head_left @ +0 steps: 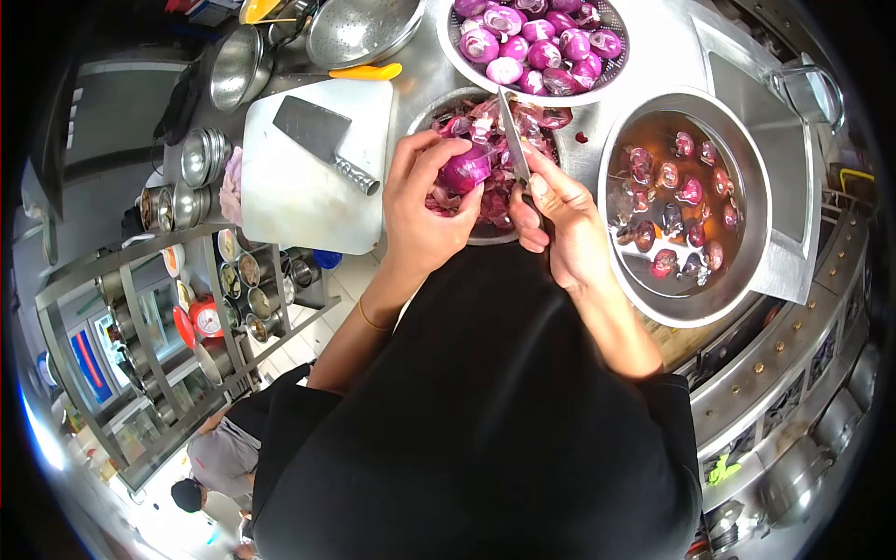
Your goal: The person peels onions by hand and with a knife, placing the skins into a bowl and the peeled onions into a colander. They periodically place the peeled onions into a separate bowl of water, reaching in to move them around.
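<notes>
While the left hand (420, 210) grips an onion (464, 171), the right hand (574, 233) clasps a knife (512, 135).
The onion sits between thumb and fingers, over peelings (495, 209).

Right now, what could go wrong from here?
The slim steel knife in the right hand sits close to the left hand, which holds a shiny purple onion; a slip might cut it.

The broad steel cleaver lies on the white rectangular cutting board, handle toward the left forearm, so a bump could shift it.

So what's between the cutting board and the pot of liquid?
In the head view: the peel bowl, left hand, onion, knife and right hand.
</notes>
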Available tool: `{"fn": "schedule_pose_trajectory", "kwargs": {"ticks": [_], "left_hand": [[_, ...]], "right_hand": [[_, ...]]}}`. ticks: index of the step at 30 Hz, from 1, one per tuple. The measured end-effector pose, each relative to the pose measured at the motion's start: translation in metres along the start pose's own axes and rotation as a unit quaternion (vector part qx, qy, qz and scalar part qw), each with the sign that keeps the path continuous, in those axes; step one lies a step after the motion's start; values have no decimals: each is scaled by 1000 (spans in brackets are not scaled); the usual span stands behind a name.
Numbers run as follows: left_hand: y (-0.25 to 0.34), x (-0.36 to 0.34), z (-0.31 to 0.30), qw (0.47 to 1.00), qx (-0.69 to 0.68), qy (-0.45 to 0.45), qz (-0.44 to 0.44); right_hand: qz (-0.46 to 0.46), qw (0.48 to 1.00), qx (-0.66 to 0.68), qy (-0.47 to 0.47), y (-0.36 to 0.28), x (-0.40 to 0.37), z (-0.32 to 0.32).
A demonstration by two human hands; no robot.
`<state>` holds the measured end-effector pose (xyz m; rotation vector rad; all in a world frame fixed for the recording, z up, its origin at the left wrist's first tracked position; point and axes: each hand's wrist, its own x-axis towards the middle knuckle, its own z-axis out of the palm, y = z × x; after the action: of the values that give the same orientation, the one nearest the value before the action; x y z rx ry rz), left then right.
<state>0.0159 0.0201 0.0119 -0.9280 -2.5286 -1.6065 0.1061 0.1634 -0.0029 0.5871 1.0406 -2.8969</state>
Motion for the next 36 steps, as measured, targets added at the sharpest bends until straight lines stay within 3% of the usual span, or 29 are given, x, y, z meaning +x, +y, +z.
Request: {"fn": "schedule_pose_trajectory", "kwargs": {"ticks": [3,5,9,11,12,15,17,19,21,23,24,25,26,27,29,33,35,36], "left_hand": [[-6,2,-6,998,33,-21,53],[-10,7,-13,988,81,-91,100],[-12,15,-21,983,55,-158,81],[-18,17,-23,984,-25,-151,88],[-22,18,-28,975,-4,-181,132],[-47,14,-34,967,-97,-206,115],[-59,17,-37,962,-114,-223,109],[-70,28,-34,980,-165,-105,35],[-84,61,-34,993,-107,-50,20],[-89,102,-28,992,-77,-96,-18],[-91,119,-19,988,-89,-122,-27],[-93,136,-8,983,-99,-147,-36],[-96,148,7,986,-38,-156,-43],[-93,160,20,985,12,-168,42],[-96,179,52,981,18,-179,73],[-108,231,98,978,101,-136,125],[-129,253,113,962,150,-106,201],[-119,252,116,967,132,-128,174]], "right_hand": [[11,997,70,-19,-2,0,-2],[23,995,98,-2,-6,-1,2],[7,995,99,-6,-8,-2,4],[-6,994,105,15,-14,-1,7],[-35,995,87,39,-20,-1,9],[-95,988,76,94,-38,0,6],[-72,989,-72,103,-37,1,6],[-6,986,-158,62,-21,4,5],[80,977,-194,40,4,8,0],[32,943,-326,63,35,14,-10],[-93,875,-467,84,53,15,-19],[-212,772,-590,102,50,16,-8],[-16,783,-612,109,37,6,-1],[-15,783,-610,119,33,3,4],[63,665,-737,99,30,-3,7],[43,661,-745,79,20,-17,9],[-31,707,-702,76,18,-24,6],[-39,714,-696,62,12,-29,6]]}}
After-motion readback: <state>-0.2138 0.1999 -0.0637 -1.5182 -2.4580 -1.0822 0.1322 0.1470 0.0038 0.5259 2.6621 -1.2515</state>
